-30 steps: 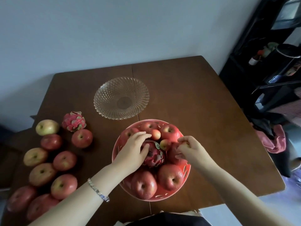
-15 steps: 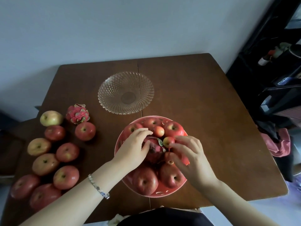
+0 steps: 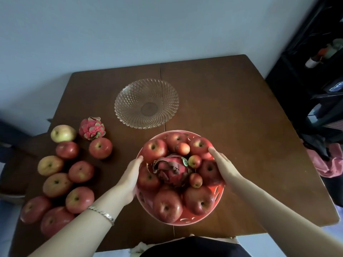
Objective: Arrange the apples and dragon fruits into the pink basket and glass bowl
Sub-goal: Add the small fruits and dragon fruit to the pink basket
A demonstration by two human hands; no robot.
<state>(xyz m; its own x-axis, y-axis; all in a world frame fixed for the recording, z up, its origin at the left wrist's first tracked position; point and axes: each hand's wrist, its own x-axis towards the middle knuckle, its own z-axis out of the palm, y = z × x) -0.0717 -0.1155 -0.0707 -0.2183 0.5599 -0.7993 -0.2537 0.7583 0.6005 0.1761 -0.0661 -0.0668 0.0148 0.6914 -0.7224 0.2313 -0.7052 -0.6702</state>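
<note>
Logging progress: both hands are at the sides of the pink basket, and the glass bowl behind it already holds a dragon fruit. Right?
Not quite. The head view shows the glass bowl holding nothing; the left hand and right hand are at the sides of the pink basket.

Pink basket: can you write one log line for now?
pink basket: apples, dragon fruit inside | left hand: touches left side | right hand: touches right side | glass bowl: no fruit

A brown wooden table (image 3: 241,108) stands against a pale wall (image 3: 130,25), dark shelving (image 3: 306,71) and pink cloth (image 3: 330,164) to its right.
</note>
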